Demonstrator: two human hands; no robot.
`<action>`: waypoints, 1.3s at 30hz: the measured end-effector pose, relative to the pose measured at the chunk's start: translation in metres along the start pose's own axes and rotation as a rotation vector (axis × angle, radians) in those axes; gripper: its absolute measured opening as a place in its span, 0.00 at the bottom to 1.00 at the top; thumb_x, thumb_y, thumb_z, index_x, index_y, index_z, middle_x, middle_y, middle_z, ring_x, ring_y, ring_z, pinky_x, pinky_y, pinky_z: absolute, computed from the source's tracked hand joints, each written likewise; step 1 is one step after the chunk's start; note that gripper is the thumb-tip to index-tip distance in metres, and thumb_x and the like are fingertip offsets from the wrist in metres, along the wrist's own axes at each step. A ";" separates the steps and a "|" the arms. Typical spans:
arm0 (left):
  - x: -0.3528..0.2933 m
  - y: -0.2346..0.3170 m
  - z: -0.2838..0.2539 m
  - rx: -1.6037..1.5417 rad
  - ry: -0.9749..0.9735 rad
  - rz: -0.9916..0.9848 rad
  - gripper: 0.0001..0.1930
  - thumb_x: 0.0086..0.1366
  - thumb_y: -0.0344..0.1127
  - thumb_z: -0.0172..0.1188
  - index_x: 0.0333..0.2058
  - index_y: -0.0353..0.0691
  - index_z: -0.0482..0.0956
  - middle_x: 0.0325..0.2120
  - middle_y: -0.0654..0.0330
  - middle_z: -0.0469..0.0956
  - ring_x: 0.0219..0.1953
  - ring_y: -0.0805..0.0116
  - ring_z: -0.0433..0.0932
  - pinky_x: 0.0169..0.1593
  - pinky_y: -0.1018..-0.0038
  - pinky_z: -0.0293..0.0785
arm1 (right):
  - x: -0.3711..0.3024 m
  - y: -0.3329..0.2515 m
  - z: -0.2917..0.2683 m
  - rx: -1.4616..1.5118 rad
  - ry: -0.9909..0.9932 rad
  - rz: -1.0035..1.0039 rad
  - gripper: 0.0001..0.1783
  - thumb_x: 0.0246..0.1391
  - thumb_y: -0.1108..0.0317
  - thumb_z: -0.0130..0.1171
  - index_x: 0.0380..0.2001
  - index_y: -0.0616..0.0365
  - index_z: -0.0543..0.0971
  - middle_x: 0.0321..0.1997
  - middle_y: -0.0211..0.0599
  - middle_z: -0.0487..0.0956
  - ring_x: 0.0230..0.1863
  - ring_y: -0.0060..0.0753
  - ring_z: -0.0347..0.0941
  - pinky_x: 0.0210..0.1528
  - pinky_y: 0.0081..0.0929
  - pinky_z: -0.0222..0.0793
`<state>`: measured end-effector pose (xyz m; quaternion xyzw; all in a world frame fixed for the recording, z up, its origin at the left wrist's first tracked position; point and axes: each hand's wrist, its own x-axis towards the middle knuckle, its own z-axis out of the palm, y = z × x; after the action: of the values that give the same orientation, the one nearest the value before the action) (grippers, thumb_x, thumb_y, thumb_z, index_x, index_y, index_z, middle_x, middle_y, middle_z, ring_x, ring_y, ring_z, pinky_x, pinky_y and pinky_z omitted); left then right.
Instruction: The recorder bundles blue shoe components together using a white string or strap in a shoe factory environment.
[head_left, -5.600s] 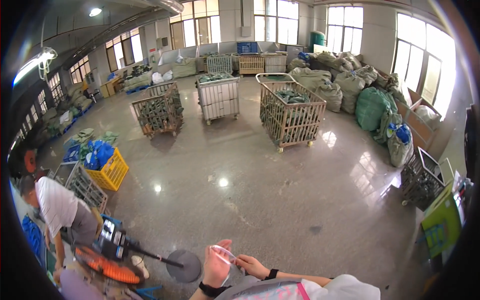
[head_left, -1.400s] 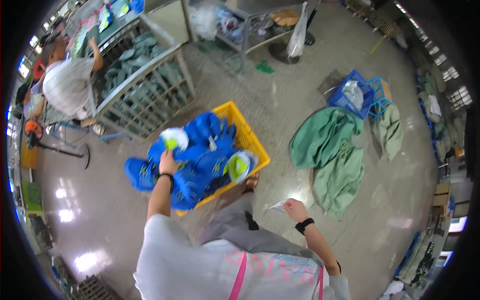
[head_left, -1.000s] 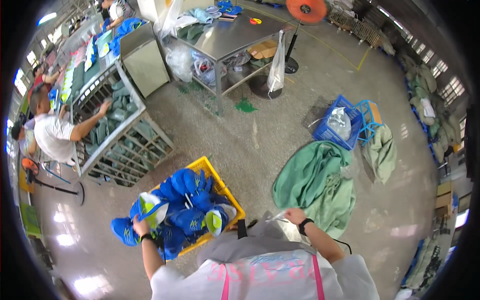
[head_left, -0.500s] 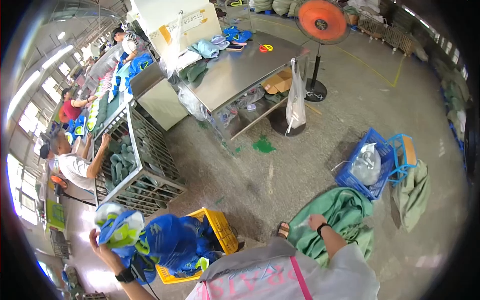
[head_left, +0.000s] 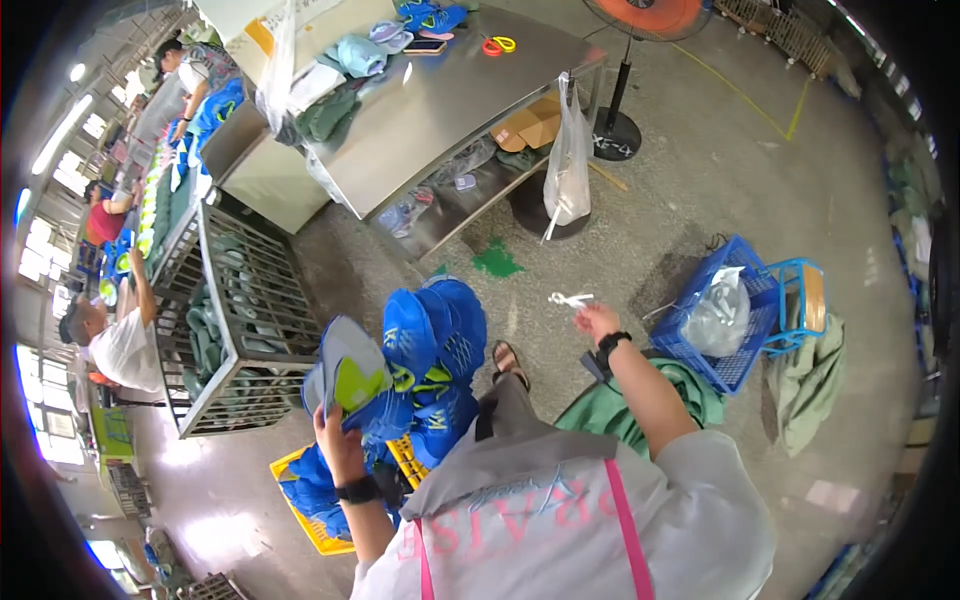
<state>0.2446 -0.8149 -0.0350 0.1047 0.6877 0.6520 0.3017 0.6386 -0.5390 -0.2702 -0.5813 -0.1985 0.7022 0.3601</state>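
At far left I see a grey slatted cart [head_left: 265, 300] with green pieces inside, then a yellow crate [head_left: 408, 462] holding more blue pieces. Over it I have the left hand [head_left: 338, 450] on a stack of blue shoe uppers [head_left: 430, 345] with lime linings. Its fingers are curled on the lower edge of the nearest upper; the bulk sits beyond them, up and to the right. I can't tell whether the stack touches the crate.

I'd expect each upper to be light and soft, hard to break, but the stack to be floppy and prone to sliding apart, so I'd hold it around the middle with the layers squeezed together.

To the right, well apart from the stack, the right hand [head_left: 600, 321] pinches thin white strips [head_left: 569, 299] that protrude past its fingertips; they look light and bendable, best held by one end.
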 end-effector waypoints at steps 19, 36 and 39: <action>0.104 -0.062 0.159 0.205 0.442 -0.254 0.16 0.50 0.28 0.57 0.38 0.41 0.64 0.18 0.67 0.67 0.12 0.81 0.58 0.13 0.82 0.51 | 0.350 -0.219 0.121 -1.190 0.316 -0.482 0.13 0.44 0.66 0.51 0.34 0.56 0.79 0.33 0.45 0.78 0.38 0.47 0.74 0.40 0.37 0.69; 0.027 -0.080 0.353 0.350 0.802 -0.478 0.19 0.41 0.32 0.64 0.35 0.39 0.71 0.25 0.59 0.75 0.28 0.72 0.73 0.34 0.77 0.69 | 0.236 -0.232 0.306 -1.338 -1.398 -0.231 0.22 0.54 0.55 0.45 0.45 0.58 0.73 0.42 0.39 0.76 0.43 0.37 0.72 0.46 0.35 0.67; 0.027 -0.112 0.367 0.287 0.692 -0.431 0.20 0.41 0.34 0.65 0.35 0.39 0.71 0.26 0.59 0.74 0.28 0.73 0.73 0.34 0.77 0.70 | 0.268 -0.238 0.308 -1.463 -1.543 -0.291 0.22 0.53 0.53 0.47 0.44 0.58 0.73 0.41 0.39 0.77 0.42 0.37 0.72 0.45 0.35 0.68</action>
<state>0.4536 -0.5092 -0.1379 -0.2251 0.8383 0.4684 0.1650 0.3912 -0.1411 -0.2086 -0.0260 -0.8122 0.5405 -0.2180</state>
